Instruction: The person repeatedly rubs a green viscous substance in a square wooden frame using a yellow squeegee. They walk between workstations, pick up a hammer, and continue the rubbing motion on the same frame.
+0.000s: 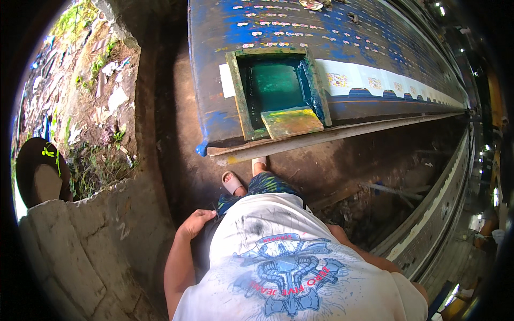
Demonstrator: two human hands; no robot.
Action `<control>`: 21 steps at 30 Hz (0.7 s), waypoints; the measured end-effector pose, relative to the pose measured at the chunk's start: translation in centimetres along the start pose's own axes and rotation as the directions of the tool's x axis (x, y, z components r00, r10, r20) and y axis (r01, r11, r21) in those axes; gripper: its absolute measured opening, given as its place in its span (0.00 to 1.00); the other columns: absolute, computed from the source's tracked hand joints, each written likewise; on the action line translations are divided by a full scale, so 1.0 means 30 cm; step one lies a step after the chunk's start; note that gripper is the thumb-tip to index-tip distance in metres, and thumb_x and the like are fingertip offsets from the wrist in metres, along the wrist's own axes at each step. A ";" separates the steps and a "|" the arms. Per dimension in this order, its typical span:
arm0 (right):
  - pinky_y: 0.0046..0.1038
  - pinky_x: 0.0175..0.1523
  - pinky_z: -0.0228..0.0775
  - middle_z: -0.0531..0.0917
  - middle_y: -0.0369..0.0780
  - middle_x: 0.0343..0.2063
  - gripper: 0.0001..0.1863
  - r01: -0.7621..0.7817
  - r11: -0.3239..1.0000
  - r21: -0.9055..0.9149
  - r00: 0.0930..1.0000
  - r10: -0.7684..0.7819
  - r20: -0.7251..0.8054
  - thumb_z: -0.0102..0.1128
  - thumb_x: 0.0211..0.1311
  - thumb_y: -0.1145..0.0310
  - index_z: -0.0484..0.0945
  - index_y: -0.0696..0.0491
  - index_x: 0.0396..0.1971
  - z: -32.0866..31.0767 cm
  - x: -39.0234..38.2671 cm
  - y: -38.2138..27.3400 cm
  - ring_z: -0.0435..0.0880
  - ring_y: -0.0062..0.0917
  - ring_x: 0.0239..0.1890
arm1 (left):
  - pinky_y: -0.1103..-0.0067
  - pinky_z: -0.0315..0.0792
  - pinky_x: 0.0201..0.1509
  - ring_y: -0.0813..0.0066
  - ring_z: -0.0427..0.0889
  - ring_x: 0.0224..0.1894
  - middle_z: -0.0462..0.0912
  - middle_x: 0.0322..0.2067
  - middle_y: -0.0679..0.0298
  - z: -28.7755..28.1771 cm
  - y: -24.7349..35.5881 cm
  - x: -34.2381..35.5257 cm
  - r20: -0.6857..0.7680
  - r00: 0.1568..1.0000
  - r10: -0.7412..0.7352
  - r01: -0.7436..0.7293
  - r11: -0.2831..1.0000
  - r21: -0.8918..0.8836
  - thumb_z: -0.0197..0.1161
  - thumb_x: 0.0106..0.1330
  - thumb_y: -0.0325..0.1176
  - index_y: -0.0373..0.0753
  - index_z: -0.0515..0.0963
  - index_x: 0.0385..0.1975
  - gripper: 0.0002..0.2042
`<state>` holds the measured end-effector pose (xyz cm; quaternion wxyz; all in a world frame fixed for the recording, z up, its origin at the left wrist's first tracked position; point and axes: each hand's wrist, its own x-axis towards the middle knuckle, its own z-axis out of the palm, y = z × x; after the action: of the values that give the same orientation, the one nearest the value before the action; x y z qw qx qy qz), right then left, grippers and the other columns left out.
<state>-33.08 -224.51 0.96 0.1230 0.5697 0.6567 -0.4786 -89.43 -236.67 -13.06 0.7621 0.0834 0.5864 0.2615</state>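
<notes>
Wooden frame (239, 99) lies well ahead of the hands (198, 222): left curled, hold unclear; right hidden.

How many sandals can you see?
2: the left sandal and the right sandal farther forward, its front seemingly hidden under the table. Others could be hidden too.

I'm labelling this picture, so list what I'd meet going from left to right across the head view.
Dark round object with a pale opening → left hand → left sandal → paint-smeared wooden board → row of multicoloured prints.
</notes>
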 end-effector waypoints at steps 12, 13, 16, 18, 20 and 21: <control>0.54 0.48 0.81 0.91 0.55 0.37 0.11 0.165 0.959 -0.232 0.934 -0.076 0.350 0.65 0.71 0.63 0.89 0.56 0.37 -0.321 0.284 -0.149 0.90 0.58 0.44 | 0.77 0.80 0.49 0.78 0.86 0.39 0.92 0.40 0.67 0.136 -0.042 -0.042 -0.113 0.984 0.141 -0.167 0.949 -0.268 0.67 0.83 0.38 0.34 0.91 0.47 0.13; 0.53 0.48 0.82 0.91 0.55 0.37 0.11 0.181 0.954 -0.238 0.914 -0.074 0.398 0.65 0.71 0.63 0.89 0.56 0.35 -0.361 0.324 -0.159 0.90 0.58 0.44 | 0.77 0.80 0.52 0.78 0.87 0.42 0.93 0.42 0.66 0.180 0.002 -0.043 -0.140 0.977 0.159 -0.192 0.944 -0.267 0.67 0.83 0.38 0.33 0.90 0.50 0.13; 0.47 0.47 0.84 0.92 0.53 0.34 0.11 0.263 0.947 -0.186 0.918 -0.186 0.351 0.72 0.67 0.63 0.91 0.55 0.37 -0.466 0.405 -0.142 0.93 0.49 0.40 | 0.75 0.79 0.59 0.76 0.88 0.49 0.93 0.48 0.64 0.213 0.030 0.005 -0.219 0.961 0.171 -0.215 0.958 -0.193 0.67 0.84 0.40 0.32 0.89 0.58 0.17; 0.40 0.45 0.85 0.92 0.48 0.34 0.09 0.340 0.938 -0.060 0.909 -0.312 0.276 0.76 0.64 0.67 0.92 0.56 0.40 -0.557 0.442 -0.181 0.94 0.39 0.38 | 0.74 0.79 0.60 0.75 0.88 0.50 0.93 0.50 0.63 0.243 0.053 0.016 -0.335 0.927 0.172 -0.219 0.970 -0.108 0.66 0.84 0.41 0.32 0.88 0.61 0.19; 0.37 0.44 0.85 0.92 0.46 0.34 0.08 0.390 0.915 0.102 0.908 -0.400 0.123 0.76 0.63 0.71 0.91 0.57 0.40 -0.633 0.440 -0.239 0.93 0.36 0.37 | 0.74 0.80 0.57 0.75 0.88 0.48 0.93 0.50 0.64 0.287 0.114 0.022 -0.492 0.850 0.188 -0.219 0.976 -0.006 0.66 0.85 0.42 0.32 0.88 0.61 0.19; 0.35 0.43 0.84 0.91 0.45 0.34 0.08 0.417 0.891 0.180 0.901 -0.431 0.046 0.76 0.63 0.73 0.90 0.58 0.41 -0.664 0.444 -0.256 0.93 0.34 0.36 | 0.76 0.80 0.51 0.77 0.86 0.44 0.92 0.47 0.65 0.274 0.113 0.027 -0.561 0.791 0.245 -0.272 0.962 0.036 0.67 0.85 0.39 0.32 0.88 0.60 0.16</control>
<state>-36.35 -199.97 5.49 -0.0047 0.4000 0.7174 -0.5704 -82.60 -231.91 -9.81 0.5151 0.0643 0.7607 0.3897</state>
